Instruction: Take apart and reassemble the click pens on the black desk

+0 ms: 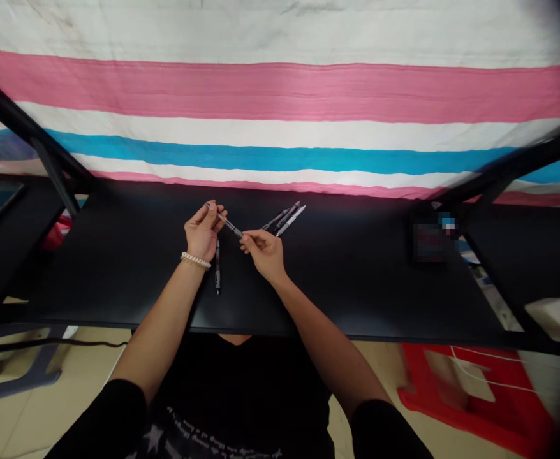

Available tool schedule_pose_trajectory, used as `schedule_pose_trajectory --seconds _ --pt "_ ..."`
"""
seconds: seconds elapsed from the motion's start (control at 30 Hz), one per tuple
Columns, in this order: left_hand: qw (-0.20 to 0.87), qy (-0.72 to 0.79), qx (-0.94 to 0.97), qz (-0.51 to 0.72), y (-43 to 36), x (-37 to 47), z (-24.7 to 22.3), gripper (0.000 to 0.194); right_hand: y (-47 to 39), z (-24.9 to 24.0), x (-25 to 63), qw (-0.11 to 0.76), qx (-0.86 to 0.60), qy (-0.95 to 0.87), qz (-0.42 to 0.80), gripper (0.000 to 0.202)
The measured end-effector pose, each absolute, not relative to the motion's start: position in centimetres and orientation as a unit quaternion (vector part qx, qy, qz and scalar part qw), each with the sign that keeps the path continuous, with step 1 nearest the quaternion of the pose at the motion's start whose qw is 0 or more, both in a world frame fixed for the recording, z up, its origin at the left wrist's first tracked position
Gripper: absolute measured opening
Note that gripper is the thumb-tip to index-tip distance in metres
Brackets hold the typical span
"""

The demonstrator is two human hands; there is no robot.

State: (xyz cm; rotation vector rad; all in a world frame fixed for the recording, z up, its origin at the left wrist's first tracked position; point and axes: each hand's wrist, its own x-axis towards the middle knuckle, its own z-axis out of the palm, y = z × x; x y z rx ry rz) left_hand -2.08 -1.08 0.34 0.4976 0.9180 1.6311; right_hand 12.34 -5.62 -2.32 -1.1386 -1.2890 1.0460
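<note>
Between my two hands a slim pen (231,225) slants down to the right. Its upper end is in the closed fingers of my left hand (204,231), which wears a pale beaded bracelet (195,260). The fingertips of my right hand (264,250) pinch its lower end. Just below my left hand, a dark pen (217,271) lies on the black table (356,274), pointing toward the front edge. Several pens, one of them a whitish pen (291,220), lie together behind my right hand, which partly hides their lower ends.
Toward the table's right end stands a dark, blurred object (429,239). A striped sheet (280,92) hangs behind the table, with black metal bars (53,169) at both sides. A red stool (471,395) is below on the right, and a grey stool (22,376) on the left.
</note>
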Motion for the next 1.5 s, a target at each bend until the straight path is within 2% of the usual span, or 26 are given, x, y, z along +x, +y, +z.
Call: schedule_pose_trajectory --seconds 0.07,0.23,0.4,0.5,0.67,1.0,1.13,1.27,1.5 --pt "0.568 0.389 0.211 0.694 -1.1 -2.0 0.3 0.018 -5.6 -2.4 12.3 0.544 -0.482 -0.547 0.415 0.024" --pt "0.56 0.391 0.208 0.7 -1.0 -2.1 0.2 0.02 -5.5 -2.5 12.1 0.539 -0.465 -0.504 0.49 0.03" --pt "0.491 0.416 0.14 0.753 -0.3 -3.1 0.2 0.009 -5.5 -2.5 12.5 0.578 -0.506 -0.51 0.386 0.014" --pt "0.493 0.406 0.122 0.76 -0.1 -3.6 0.1 0.008 -5.5 -2.5 12.7 0.577 -0.502 -0.497 0.41 0.012" --pt "0.506 0.399 0.135 0.753 0.0 -3.5 -0.3 0.016 -5.6 -2.4 12.6 0.578 -0.499 -0.494 0.416 0.014" --pt "0.479 0.42 0.113 0.762 0.0 -3.5 -0.3 0.01 -5.8 -2.5 12.4 0.548 -0.499 -0.551 0.384 0.012" --pt "0.509 0.422 0.141 0.737 -0.2 -3.2 -0.3 0.008 -5.9 -2.6 12.4 0.542 -0.497 -0.577 0.356 0.012" --pt "0.57 0.393 0.18 0.698 -0.7 -2.4 -0.3 0.016 -6.1 -2.4 12.5 0.544 -0.505 -0.597 0.303 0.012" --pt "0.586 0.384 0.174 0.693 -0.8 -2.0 -0.6 0.016 -6.5 -1.9 12.6 0.55 -0.509 -0.623 0.224 0.012"
